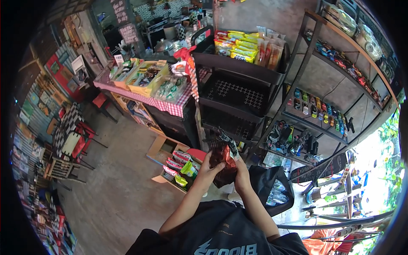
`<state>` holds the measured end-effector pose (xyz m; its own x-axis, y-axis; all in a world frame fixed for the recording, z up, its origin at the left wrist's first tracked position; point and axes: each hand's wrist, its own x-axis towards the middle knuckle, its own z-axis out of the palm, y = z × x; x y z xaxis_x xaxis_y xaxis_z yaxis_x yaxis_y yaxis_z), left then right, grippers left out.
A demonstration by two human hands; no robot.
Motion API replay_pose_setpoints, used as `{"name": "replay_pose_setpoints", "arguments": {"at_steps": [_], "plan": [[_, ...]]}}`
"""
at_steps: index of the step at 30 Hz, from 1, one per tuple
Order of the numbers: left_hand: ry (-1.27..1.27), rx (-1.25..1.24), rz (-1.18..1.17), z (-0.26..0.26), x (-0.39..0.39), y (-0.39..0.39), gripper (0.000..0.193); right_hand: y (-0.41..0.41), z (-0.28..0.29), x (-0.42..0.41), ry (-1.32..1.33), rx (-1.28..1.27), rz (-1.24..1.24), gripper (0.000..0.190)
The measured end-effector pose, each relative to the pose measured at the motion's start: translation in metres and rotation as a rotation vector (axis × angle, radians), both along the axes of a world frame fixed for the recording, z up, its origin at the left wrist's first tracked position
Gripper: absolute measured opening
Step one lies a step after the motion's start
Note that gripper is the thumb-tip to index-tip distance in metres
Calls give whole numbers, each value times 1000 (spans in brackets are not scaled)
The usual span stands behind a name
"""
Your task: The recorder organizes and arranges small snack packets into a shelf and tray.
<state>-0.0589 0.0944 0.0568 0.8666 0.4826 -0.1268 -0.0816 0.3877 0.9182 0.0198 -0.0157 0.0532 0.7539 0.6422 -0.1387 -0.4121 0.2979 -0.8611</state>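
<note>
My left hand [210, 170] and my right hand [241, 173] hold a dark brown and red plastic packet [223, 162] between them, one at each side, in front of my chest. What the packet contains cannot be seen. To its left on the floor stands an open cardboard box [157, 149] with pink and white packets [173, 162] and green packets [188, 169]. Beyond my hands rises a black three-tier cart [236, 71]. Its top tier holds yellow packets [244, 51] and clear-wrapped long packs [271, 54].
A counter with a red checked cloth [178, 110] bears plastic tubs of sachets [148, 76]. On the right stands a metal shelf [314, 122] with toy cars. A black bag of plastic bottles [287, 204] sits near my right side. Chairs and a checkered table [68, 127] are at the left.
</note>
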Motion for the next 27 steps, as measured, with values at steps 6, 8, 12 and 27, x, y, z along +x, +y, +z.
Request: {"name": "replay_pose_setpoints", "arguments": {"at_steps": [6, 8, 12, 27], "plan": [[-56, -185, -121, -8, -12, 15, 48, 8, 18, -2, -58, -25, 11, 43], [-125, -220, -56, -8, -12, 20, 49, 6, 19, 3, -48, 25, 0, 44], [-125, -253, 31, -10, -18, 38, 45, -4, 43, 2, -358, -218, -217, 44], [28, 339, 209, -17, -61, 67, 32, 63, 23, -67, -1113, -431, 91, 55]]}}
